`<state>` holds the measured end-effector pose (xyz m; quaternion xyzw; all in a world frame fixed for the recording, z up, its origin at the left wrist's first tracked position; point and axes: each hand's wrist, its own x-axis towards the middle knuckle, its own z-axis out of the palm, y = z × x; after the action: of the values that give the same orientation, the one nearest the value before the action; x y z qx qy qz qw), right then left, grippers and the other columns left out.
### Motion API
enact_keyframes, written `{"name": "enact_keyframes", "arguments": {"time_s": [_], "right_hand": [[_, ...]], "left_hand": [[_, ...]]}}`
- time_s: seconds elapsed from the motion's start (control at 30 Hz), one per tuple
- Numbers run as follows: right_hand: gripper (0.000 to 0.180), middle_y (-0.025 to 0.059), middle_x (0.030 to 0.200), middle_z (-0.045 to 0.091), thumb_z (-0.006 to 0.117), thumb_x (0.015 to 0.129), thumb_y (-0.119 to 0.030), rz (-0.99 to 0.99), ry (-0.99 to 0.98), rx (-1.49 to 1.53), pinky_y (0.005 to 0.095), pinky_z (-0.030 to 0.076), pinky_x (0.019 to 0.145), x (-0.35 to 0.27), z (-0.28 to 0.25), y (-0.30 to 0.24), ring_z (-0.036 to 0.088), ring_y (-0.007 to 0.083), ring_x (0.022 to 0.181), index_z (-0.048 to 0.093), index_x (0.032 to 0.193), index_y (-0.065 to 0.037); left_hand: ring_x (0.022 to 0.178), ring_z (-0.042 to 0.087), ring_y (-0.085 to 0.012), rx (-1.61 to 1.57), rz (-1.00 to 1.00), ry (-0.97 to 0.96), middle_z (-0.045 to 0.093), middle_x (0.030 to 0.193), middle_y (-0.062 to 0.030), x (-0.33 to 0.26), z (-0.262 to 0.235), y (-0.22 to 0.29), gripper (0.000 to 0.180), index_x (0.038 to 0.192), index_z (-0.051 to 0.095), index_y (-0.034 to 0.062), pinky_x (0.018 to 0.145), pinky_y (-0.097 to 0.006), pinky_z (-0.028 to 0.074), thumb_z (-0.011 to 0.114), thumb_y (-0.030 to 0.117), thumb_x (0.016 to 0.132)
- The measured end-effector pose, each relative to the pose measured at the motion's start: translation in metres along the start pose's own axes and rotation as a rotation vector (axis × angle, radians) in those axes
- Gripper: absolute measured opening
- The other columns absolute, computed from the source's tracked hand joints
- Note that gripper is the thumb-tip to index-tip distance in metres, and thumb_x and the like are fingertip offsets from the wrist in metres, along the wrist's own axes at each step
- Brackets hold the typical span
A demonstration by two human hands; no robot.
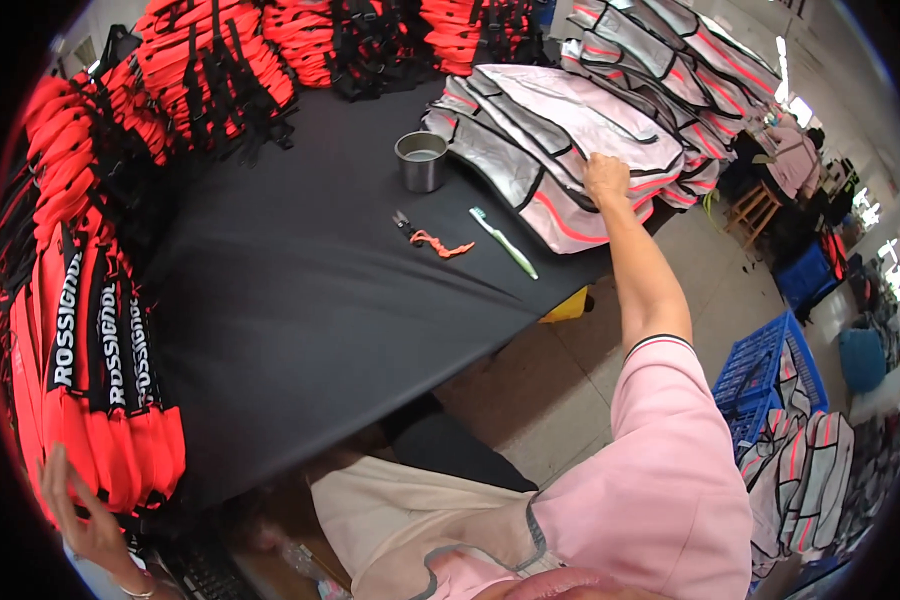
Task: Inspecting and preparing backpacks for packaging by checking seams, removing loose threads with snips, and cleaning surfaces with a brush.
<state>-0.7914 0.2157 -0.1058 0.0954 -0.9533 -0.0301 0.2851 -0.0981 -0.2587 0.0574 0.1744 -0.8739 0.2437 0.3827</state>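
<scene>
Two stacks flank the black table [300,300]. On the far right one, the top grey vest [570,125] lies flat, its long axis running from near left to far right. My right hand [606,178] pinches its near edge, so lifting it off seems the step in hand; next comes a clean pull toward me. My left hand [80,510], fingers spread, rests against the red vests [90,400].

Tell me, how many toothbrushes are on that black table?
1. The toothbrush lies near the table's right edge, between the snips and the grey garments. Others could be hidden under the piles.
</scene>
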Motion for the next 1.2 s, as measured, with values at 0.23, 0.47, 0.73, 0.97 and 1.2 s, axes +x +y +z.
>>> {"name": "enact_keyframes", "arguments": {"time_s": [0.23, 0.47, 0.73, 0.97, 1.2], "right_hand": [[0.025, 0.0151, 0.084, 0.072, 0.055, 0.088, -0.03, 0.143, 0.153, 0.144, 0.0471, 0.05, 0.077, 0.019, -0.028, 0.0, 0.07, 0.0322, 0.083, 0.073, 0.086, -0.012], [0.027, 0.0174, 0.081, 0.071, 0.057, 0.087, -0.031, 0.197, 0.197, 0.222, 0.0471, 0.054, 0.073, 0.015, -0.053, 0.0, 0.07, 0.034, 0.081, 0.072, 0.085, -0.009], [0.027, 0.018, 0.092, 0.071, 0.052, 0.09, -0.032, 0.355, 0.198, 0.3, 0.0499, 0.054, 0.077, 0.032, -0.102, 0.02, 0.068, 0.0391, 0.089, 0.071, 0.094, -0.012], [0.025, 0.0177, 0.095, 0.071, 0.055, 0.086, -0.031, 0.555, 0.409, 0.315, 0.0503, 0.054, 0.077, 0.059, -0.155, 0.055, 0.068, 0.0395, 0.091, 0.073, 0.092, -0.016], [0.029, 0.016, 0.093, 0.071, 0.06, 0.082, -0.042, 0.507, 0.531, 0.118, 0.0511, 0.054, 0.071, 0.068, -0.185, 0.109, 0.068, 0.0391, 0.089, 0.073, 0.091, -0.018]], "left_hand": [[0.112, 0.06, -0.034, -0.234, 0.021, -0.046, 0.066, 0.113, -0.0165, 0.004, 0.013, 0.048, 0.025, 0.114, 0.062, -0.0058, 0.102, -0.044, 0.044, 0.052, -0.009, 0.091], [0.109, 0.061, -0.0334, -0.372, -0.048, -0.079, 0.066, 0.113, -0.0172, -0.011, 0.031, 0.046, 0.025, 0.113, 0.062, -0.0075, 0.092, -0.038, 0.05, 0.053, -0.012, 0.091], [0.106, 0.062, -0.0308, -0.563, -0.07, -0.089, 0.065, 0.111, -0.0184, -0.008, 0.046, 0.077, 0.026, 0.113, 0.062, -0.007, 0.087, -0.036, 0.053, 0.052, -0.013, 0.09], [0.097, 0.065, -0.0271, -0.866, -0.137, -0.195, 0.067, 0.106, -0.0166, 0.007, 0.059, 0.171, 0.023, 0.107, 0.067, -0.003, 0.086, -0.033, 0.053, 0.059, -0.008, 0.086], [0.114, 0.061, -0.0238, -1.724, -0.257, -0.754, 0.057, 0.131, -0.0134, 0.067, 0.129, 0.361, 0.046, 0.134, 0.054, 0.0028, 0.096, -0.033, 0.05, 0.064, 0.009, 0.089]]}}
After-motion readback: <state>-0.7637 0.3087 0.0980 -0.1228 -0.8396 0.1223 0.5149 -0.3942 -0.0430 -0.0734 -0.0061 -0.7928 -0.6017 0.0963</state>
